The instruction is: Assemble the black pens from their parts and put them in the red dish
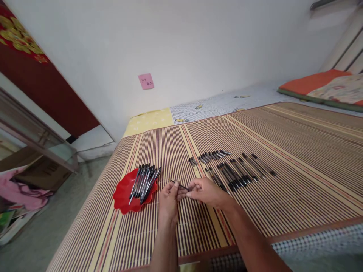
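Over the middle of the mat, my left hand [170, 194] pinches a thin dark pen refill [183, 186], its narrow tip pointing to the upper left. My right hand [202, 190] closes on the refill's other end; the fingers hide part of it. To the left, a red scalloped plate [121, 192] bears a bundle of capped black pens [144, 181], some overhanging its rim. Right of my hands lies a row of uncapped pen barrels [232, 175], with several thin pieces among them. Behind these, small black caps [212, 155] lie in a line.
A striped bamboo mat [297, 151] covers the bed, which meets a white wall [198, 49] with a pink note [146, 81]. Folded orange bedding [314, 83] rests at the back right. On the floor at left are a cardboard box [42, 173] and pink cloth [25, 192].
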Demonstrator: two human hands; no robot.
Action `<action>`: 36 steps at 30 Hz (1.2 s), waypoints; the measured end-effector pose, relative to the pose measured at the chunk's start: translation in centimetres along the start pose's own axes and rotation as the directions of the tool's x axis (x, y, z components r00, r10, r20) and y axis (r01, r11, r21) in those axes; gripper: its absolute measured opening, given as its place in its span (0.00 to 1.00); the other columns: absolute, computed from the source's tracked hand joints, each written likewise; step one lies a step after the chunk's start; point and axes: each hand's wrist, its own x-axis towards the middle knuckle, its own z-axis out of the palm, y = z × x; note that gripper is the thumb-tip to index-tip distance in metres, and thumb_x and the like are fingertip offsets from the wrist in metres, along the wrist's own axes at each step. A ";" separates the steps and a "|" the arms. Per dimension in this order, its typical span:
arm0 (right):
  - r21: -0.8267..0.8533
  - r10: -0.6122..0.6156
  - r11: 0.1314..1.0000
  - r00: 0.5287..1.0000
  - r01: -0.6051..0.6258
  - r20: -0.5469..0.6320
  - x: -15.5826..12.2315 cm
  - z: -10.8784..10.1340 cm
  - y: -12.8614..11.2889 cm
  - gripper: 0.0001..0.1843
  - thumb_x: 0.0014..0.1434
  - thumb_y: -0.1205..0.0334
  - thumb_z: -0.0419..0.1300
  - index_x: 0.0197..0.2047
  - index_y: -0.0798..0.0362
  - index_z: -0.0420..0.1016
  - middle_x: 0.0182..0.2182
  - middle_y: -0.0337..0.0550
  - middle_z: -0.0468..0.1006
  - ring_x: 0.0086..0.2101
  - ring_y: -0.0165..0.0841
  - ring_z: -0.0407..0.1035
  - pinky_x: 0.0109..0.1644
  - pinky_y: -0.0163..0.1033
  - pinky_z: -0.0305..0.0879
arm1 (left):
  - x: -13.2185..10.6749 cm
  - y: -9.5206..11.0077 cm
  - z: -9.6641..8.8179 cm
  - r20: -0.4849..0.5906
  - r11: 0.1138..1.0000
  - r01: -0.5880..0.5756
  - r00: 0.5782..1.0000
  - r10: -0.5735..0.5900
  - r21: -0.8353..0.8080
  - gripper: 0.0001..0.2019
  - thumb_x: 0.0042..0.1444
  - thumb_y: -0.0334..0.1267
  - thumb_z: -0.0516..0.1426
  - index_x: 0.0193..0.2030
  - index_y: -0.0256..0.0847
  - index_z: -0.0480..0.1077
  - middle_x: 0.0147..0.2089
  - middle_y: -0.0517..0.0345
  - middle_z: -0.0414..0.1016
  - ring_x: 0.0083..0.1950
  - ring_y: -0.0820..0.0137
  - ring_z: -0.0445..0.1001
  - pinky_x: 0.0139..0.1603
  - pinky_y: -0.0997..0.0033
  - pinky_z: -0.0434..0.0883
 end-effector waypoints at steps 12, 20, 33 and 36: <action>0.072 -0.022 0.997 0.986 0.035 -0.166 -0.1 0.1 -1.1 0.05 0.53 0.61 0.62 0.32 0.54 0.72 0.22 0.36 0.75 0.21 0.28 0.71 0.22 0.31 0.62 | 0.0 0.7 0.4 -0.120 0.976 0.079 0.987 -0.105 -0.205 0.12 0.49 0.32 0.68 0.28 0.36 0.67 0.28 0.52 0.78 0.30 0.69 0.80 0.34 0.73 0.77; -0.098 -0.162 0.985 0.963 0.144 -0.214 0.3 2.2 -0.5 0.09 0.60 0.60 0.58 0.30 0.53 0.73 0.24 0.37 0.75 0.23 0.29 0.70 0.26 0.31 0.63 | 0.1 1.3 0.0 -0.095 0.971 0.057 0.992 -0.081 -0.230 0.11 0.47 0.31 0.69 0.27 0.35 0.69 0.27 0.55 0.77 0.28 0.72 0.77 0.31 0.77 0.75; 0.396 -0.072 0.896 0.946 0.201 -0.316 0.5 1.2 -2.3 0.12 0.49 0.57 0.68 0.33 0.55 0.75 0.22 0.38 0.77 0.21 0.29 0.71 0.23 0.32 0.65 | -0.6 1.7 1.6 -0.104 0.916 0.112 0.981 -0.164 -0.386 0.07 0.58 0.22 0.58 0.30 0.31 0.73 0.31 0.49 0.79 0.30 0.73 0.78 0.33 0.79 0.77; 0.444 -0.086 0.859 0.927 0.254 -0.364 0.4 0.7 -2.8 0.12 0.48 0.56 0.69 0.33 0.55 0.78 0.22 0.37 0.77 0.22 0.28 0.70 0.25 0.32 0.66 | -1.1 2.0 2.5 -0.091 0.918 0.096 0.986 -0.141 -0.386 0.06 0.57 0.22 0.59 0.30 0.30 0.74 0.31 0.48 0.79 0.30 0.73 0.78 0.33 0.78 0.77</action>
